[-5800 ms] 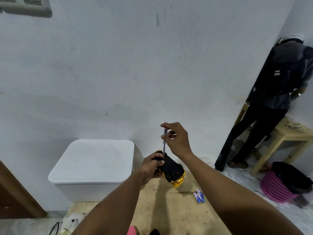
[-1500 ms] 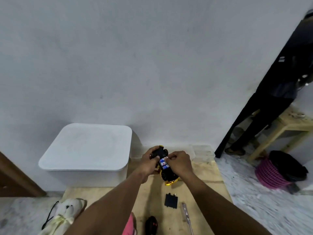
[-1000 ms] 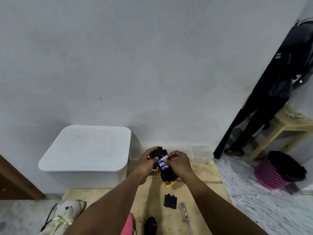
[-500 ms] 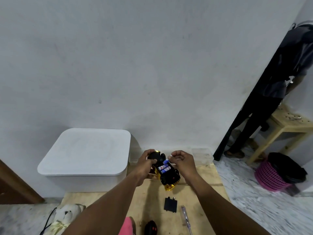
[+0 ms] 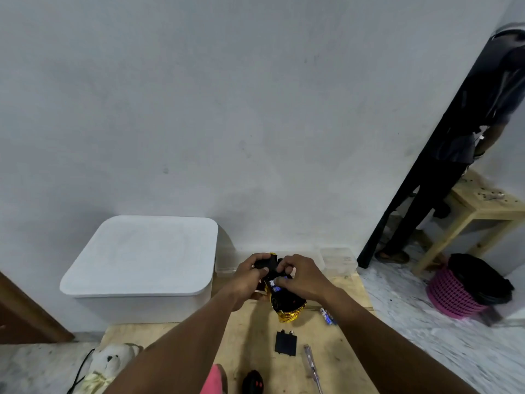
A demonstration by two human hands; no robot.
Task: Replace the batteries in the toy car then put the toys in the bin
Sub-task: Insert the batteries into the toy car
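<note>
While the toy car (image 5: 287,301) is held belly-up just above the wooden table (image 5: 349,291), its long axis runs from far-left to near-right. The gold nose points toward the near edge and the black tail sits up between the two hands. The batteries (image 5: 275,283) show as blue-and-white cells in the open compartment, about midway along the underside, directly beneath the right hand (image 5: 302,280). That makes the right hand the nearer one for whatever comes next at the compartment.

The left hand (image 5: 248,275) wraps the far end of the car, fingers curled tight round the tail and wheel, steadying it. The right hand is narrow, with its fingers (image 5: 284,286) bent down so the tips meet the cells. Whether they nip one cell or only press on it cannot be told, as the knuckles cover the contact.

On the table near the car lie the black battery cover (image 5: 286,343) and, just right of it, the screwdriver (image 5: 312,366). A few loose cells (image 5: 328,315) lie right of the car's nose. A black remote (image 5: 253,381) sits at the near edge. The lidded white bin (image 5: 142,251) stands far-left against the wall, and a teddy bear (image 5: 110,362) lies on the floor near-left of the table. I judge the swap is mid-way, with the cover not yet refitted.
</note>
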